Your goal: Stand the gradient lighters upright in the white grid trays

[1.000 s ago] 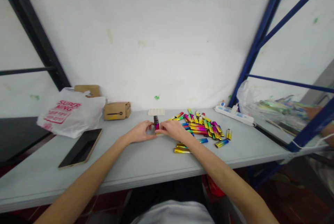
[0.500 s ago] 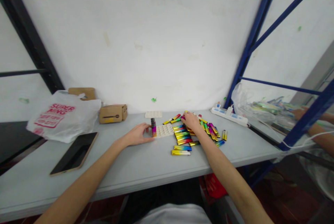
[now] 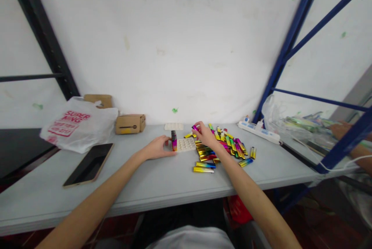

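A pale tray point(image 3: 186, 145) with rows of small pockets lies on the table, and a row of lighters point(image 3: 174, 140) stands upright along its left end. My left hand point(image 3: 159, 147) curves around that end, its thumb at the near corner and its fingers beside the lighters. Pinched in the fingers of my right hand point(image 3: 205, 136) is a purple lighter point(image 3: 195, 128), raised above the tray's far right side. Under and beyond my right forearm spreads a pile of shiny multicoloured lighters point(image 3: 232, 143), some partly hidden by the arm.
A second pale tray point(image 3: 173, 126) lies by the wall. To the left are a cardboard box point(image 3: 130, 124), a white plastic bag point(image 3: 95, 125) and a phone point(image 3: 88, 165). At the right are a power strip point(image 3: 259, 131) and a blue rack post point(image 3: 279, 67). Another person's arm point(image 3: 356, 146) shows far right.
My right hand has come up from the pile and moved left toward the tray, with a purple lighter now in its fingers. My left hand stays at the tray's left end. The view has shifted slightly.
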{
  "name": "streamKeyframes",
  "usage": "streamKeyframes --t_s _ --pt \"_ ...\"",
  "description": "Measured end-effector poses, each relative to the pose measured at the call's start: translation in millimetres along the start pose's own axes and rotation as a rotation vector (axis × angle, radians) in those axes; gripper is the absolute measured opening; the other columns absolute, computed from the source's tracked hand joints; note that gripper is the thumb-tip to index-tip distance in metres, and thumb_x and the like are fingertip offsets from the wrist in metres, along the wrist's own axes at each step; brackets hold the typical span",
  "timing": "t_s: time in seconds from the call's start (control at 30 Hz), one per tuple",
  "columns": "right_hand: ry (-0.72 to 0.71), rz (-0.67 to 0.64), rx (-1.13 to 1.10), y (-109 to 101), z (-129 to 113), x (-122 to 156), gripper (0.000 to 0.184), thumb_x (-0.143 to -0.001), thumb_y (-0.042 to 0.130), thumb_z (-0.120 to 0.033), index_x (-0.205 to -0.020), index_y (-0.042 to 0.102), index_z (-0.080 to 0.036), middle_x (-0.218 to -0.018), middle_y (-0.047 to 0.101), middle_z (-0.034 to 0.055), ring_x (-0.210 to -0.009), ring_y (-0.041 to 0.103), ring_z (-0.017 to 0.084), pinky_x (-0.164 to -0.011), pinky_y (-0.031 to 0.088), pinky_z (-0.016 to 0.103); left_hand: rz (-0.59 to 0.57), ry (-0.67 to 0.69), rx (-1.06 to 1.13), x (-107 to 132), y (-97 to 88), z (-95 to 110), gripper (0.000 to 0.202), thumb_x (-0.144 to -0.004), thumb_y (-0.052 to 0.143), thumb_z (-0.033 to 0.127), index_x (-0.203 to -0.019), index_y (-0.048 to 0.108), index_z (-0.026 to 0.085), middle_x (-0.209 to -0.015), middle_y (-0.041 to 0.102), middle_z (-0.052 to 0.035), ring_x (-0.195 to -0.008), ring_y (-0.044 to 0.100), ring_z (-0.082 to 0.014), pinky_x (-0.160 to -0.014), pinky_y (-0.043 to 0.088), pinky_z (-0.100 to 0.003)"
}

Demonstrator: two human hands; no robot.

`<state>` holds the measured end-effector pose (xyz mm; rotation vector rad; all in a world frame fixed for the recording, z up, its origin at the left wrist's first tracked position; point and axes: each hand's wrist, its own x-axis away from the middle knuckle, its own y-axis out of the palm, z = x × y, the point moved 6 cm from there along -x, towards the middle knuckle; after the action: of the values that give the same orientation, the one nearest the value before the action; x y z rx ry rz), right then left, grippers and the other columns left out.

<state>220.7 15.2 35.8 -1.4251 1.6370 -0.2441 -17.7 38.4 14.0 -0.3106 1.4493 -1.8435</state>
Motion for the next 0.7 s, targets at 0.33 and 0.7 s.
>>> streamKeyframes --t_s 0.33,0.7 --pt "-0.031 0.073 -0.039 13.3 -35.5 8.4 0.029 -0.099 0.044 -0.046 -0.104 0.054 -0.019 -0.073 0.058 -0.0023 -0.065 0.054 0.015 -0.064 0.038 0.025 0.033 -0.024 -0.006 -0.7 6.2 0.7 0.065 -0.073 0.065 0.075 -0.098 0.064 0.015 -0.091 0.065 -0.0081 -0.080 0.059 -0.0242 -0.073 0.044 -0.032" --pt "0.044 0.223 0.135 9.4 -35.1 10.6 0.040 -0.092 0.052 -0.040 -0.058 0.049 -0.019 -0.052 0.045 -0.0039 -0.052 0.041 0.011 -0.056 0.026 0.026 -0.124 -0.018 0.133 5.1 -5.6 -3.1 0.067 -0.064 0.075 0.070 -0.101 0.065 0.015 -0.091 0.063 -0.0041 -0.080 0.055 -0.0223 -0.068 0.041 -0.029"
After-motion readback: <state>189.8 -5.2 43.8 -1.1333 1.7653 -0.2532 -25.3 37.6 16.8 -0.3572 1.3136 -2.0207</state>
